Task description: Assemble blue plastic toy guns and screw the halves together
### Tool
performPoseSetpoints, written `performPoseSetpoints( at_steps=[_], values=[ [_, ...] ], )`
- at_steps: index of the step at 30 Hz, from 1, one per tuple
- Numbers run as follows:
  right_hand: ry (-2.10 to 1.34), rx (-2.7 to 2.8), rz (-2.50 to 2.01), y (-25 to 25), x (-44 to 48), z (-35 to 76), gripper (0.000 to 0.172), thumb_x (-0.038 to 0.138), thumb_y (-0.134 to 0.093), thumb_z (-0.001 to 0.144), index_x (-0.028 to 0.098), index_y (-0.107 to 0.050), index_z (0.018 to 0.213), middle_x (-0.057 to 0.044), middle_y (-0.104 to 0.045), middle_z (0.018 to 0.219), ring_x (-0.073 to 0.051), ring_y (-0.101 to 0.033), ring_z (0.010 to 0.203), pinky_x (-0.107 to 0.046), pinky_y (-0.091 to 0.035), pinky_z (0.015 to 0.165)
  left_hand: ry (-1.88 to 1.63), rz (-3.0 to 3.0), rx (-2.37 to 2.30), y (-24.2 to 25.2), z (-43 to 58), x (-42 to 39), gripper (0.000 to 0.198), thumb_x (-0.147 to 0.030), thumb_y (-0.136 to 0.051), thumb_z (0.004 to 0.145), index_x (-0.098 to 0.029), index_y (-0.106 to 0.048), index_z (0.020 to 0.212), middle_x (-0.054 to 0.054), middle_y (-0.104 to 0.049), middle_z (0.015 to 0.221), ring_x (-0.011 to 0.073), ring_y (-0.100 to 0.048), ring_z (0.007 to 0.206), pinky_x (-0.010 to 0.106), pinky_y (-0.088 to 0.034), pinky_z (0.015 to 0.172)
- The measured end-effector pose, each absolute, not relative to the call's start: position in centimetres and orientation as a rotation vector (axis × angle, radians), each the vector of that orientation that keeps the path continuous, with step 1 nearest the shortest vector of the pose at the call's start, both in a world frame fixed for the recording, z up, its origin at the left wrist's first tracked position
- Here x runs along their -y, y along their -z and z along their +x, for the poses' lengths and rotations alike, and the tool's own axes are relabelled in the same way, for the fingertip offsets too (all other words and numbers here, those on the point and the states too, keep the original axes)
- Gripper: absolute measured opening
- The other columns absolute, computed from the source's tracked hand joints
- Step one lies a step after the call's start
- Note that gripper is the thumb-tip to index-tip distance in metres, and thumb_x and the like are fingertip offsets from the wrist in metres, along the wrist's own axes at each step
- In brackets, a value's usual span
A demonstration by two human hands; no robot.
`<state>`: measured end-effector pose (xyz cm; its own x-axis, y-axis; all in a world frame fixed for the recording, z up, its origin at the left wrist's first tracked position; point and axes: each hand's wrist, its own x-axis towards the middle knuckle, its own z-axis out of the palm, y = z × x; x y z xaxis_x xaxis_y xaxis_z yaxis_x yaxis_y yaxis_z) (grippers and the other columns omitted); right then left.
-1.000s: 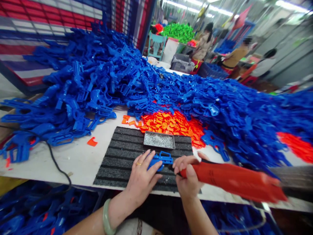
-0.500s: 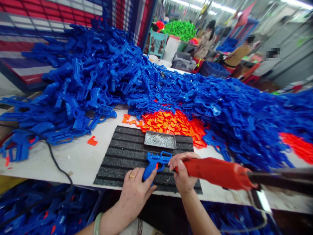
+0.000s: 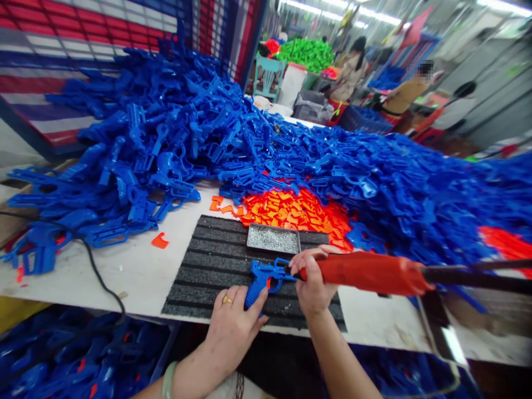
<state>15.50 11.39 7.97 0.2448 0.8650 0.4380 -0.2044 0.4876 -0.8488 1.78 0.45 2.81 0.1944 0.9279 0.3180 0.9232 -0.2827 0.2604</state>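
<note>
The left hand (image 3: 235, 327) presses down on a blue moulded plastic pistol-shaped piece (image 3: 261, 280), its fingers (image 3: 254, 306) loosely spread across the piece's handle. A gold ring (image 3: 227, 300) sits on one finger and a pale green bangle (image 3: 167, 381) on the wrist. The right hand (image 3: 313, 288) is closed in a firm grip around a red-sheathed tool (image 3: 366, 274), which runs out to the right into a dark shaft (image 3: 469, 275). The tool's narrow tip appears to touch the right end of the blue piece, though the fingers partly hide the contact.

The blue piece lies flat on a black ribbed mat (image 3: 195, 277), near the mat's lower edge. Its long axis runs roughly left to right, with the muzzle end toward the tool and the handle angled down toward the person. The mat rests on a white counter (image 3: 124, 282).

Just above the piece sits a small metal tray of silvery granules (image 3: 273, 239), with a heap of orange plastic pieces (image 3: 291, 213) behind it. A huge pile of blue plastic pieces (image 3: 187, 127) spreads across the counter beyond. No writing is legible.
</note>
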Motion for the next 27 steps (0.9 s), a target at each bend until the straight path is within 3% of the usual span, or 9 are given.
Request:
performPoseSetpoints(
  at_steps=[16, 20, 27],
  values=[
    [-0.815, 1.221, -0.668, -8.4, -10.9, 14.3, 0.028, 0.016, -0.057, 0.087, 0.027, -0.043, 0.109, 0.011, -0.057, 0.060, -0.012, -0.055, 0.050, -0.032, -0.050, 0.056, -0.559, 2.498, -1.916, -2.8, 2.0, -0.4, 0.052, -0.032, -0.069, 0.083, -0.027, -0.055, 0.132, 0.009, -0.055, 0.102, 0.0266, -0.051, 0.094, 0.044, -0.045, 0.084],
    [-0.920, 1.171, -0.630, -8.7, -10.7, 11.8, 0.028, 0.024, -0.057, 0.088, 0.028, -0.040, 0.110, 0.011, -0.055, 0.061, -0.012, -0.054, 0.048, -0.032, -0.051, 0.055, -0.526, 2.493, -1.912, -3.0, 1.9, -0.4, 0.046, -0.033, -0.068, 0.084, -0.027, -0.058, 0.128, 0.009, -0.055, 0.099, 0.0258, -0.051, 0.091, 0.044, -0.044, 0.083],
    [-1.056, 1.245, -0.681, -7.9, -11.0, 11.0, 0.022, 0.020, -0.058, 0.088, 0.026, -0.041, 0.101, 0.011, -0.054, 0.061, -0.011, -0.054, 0.047, -0.030, -0.051, 0.052, -0.522, 2.482, -1.889, -2.9, 2.1, -0.6, 0.048, -0.033, -0.069, 0.083, -0.026, -0.057, 0.129, 0.008, -0.055, 0.096, 0.0256, -0.051, 0.089, 0.044, -0.045, 0.082]
  ],
)
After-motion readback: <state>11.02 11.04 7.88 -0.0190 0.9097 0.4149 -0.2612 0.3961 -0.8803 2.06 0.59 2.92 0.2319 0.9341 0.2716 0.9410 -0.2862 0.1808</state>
